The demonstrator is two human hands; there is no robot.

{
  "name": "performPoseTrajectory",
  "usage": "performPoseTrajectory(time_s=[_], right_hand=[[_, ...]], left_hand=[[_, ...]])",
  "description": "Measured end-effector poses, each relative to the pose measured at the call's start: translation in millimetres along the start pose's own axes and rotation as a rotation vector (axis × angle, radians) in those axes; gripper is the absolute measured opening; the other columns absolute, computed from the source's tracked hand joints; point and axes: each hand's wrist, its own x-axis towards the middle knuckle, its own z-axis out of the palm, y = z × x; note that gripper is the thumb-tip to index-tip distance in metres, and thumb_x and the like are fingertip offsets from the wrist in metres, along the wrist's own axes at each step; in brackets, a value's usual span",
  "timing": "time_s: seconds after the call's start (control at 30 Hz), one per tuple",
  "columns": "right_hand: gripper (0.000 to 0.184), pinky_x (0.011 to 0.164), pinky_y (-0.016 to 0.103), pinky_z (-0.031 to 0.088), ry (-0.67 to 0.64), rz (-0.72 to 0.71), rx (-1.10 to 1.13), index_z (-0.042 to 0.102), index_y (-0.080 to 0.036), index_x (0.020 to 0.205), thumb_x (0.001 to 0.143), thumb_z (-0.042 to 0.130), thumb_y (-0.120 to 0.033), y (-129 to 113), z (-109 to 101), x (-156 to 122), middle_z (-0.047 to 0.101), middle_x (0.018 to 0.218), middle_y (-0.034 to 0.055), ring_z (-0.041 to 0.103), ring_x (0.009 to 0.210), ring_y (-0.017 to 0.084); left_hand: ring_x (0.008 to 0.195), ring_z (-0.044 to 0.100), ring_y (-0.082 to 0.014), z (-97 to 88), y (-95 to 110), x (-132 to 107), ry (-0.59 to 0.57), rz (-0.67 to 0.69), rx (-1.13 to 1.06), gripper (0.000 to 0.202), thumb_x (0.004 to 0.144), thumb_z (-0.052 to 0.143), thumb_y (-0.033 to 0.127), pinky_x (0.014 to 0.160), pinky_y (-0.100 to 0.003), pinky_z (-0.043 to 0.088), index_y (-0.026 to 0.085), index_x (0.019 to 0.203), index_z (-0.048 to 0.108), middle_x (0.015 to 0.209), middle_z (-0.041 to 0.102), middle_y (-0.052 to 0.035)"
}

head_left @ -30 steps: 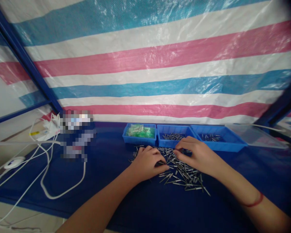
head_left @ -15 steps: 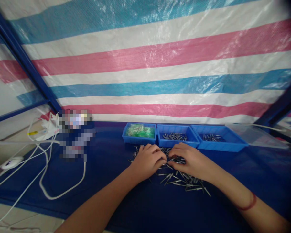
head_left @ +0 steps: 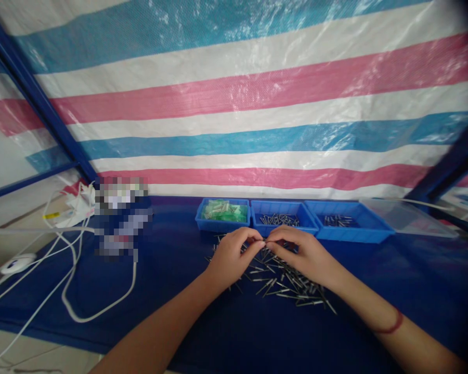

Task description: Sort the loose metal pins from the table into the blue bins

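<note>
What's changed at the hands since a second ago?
The right hand moved left, and the left hand drew its fingertips together; the hands now meet over the pile of metal rivets. Whether they grip one is too small to tell. The three blue bins stayed put.

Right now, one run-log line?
left hand: fingers pinched, tips near right's | right hand: fingers pinched | anything held: cannot tell | metal pins: loose pile beneath hands | blue bins: three, beyond pile

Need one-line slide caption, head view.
Left hand and right hand, fingers pinched, close together over loose metal pins, with three blue bins behind on a blue table.
</note>
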Motion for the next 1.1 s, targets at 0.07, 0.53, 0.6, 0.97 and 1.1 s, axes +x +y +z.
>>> performPoseTrajectory(time_s=[0.07, 0.53, 0.6, 0.97, 1.1], right_hand=[[0.016, 0.071, 0.03, 0.048, -0.011, 0.012, 0.014, 0.066, -0.021, 0.088, 0.086, 0.054, -0.032, -2.2, -0.5, 0.3, 0.066, 0.088, 0.0051, 0.061, 0.079, 0.017], [0.02, 0.071, 0.032, 0.046, 0.08, 0.164, 0.158, 0.062, -0.021, 0.085, 0.085, 0.056, -0.039, 0.3, 1.9, -1.7, 0.063, 0.085, 0.0046, 0.058, 0.081, 0.019], [0.02, 0.072, 0.033, 0.046, 0.069, 0.165, 0.169, 0.062, -0.021, 0.085, 0.085, 0.055, -0.039, -0.2, 4.0, -2.4, 0.063, 0.085, 0.0047, 0.058, 0.081, 0.019], [0.018, 0.073, 0.034, 0.046, 0.068, 0.101, 0.146, 0.065, -0.02, 0.082, 0.085, 0.055, -0.035, -4.1, 4.8, -2.1, 0.065, 0.082, 0.0049, 0.059, 0.078, 0.018], [0.02, 0.071, 0.033, 0.047, 0.077, 0.097, 0.155, 0.066, -0.021, 0.085, 0.086, 0.054, -0.036, -4.3, 2.0, -1.4, 0.066, 0.087, 0.006, 0.059, 0.08, 0.019]], left_hand=[[0.081, 0.061, -0.0142, 0.4, -0.5, -0.3, 0.031, -0.005, -0.049, 0.01, 0.087, 0.054, 0.025, 0.077, -0.024, 0.045, 0.018, 0.089, 0.061, 0.086, 0.066, -0.0018], [0.074, 0.062, -0.0118, 5.0, -2.2, -1.7, 0.004, -0.031, -0.102, 0.009, 0.084, 0.057, 0.022, 0.071, -0.02, 0.044, 0.016, 0.086, 0.063, 0.08, 0.067, -0.0009], [0.074, 0.062, -0.0123, 5.5, -2.1, -2.4, -0.04, -0.027, -0.099, 0.012, 0.084, 0.057, 0.023, 0.071, -0.02, 0.044, 0.015, 0.09, 0.063, 0.082, 0.067, -0.0015], [0.076, 0.06, -0.0134, 5.9, -5.3, -2.4, -0.155, -0.003, -0.018, 0.02, 0.089, 0.051, 0.03, 0.07, -0.021, 0.041, 0.016, 0.089, 0.065, 0.083, 0.066, -0.0017], [0.074, 0.059, -0.0129, 6.4, -6.3, -2.5, -0.144, -0.01, -0.01, 0.018, 0.088, 0.053, 0.03, 0.068, -0.021, 0.041, 0.016, 0.087, 0.064, 0.08, 0.064, -0.0015]])
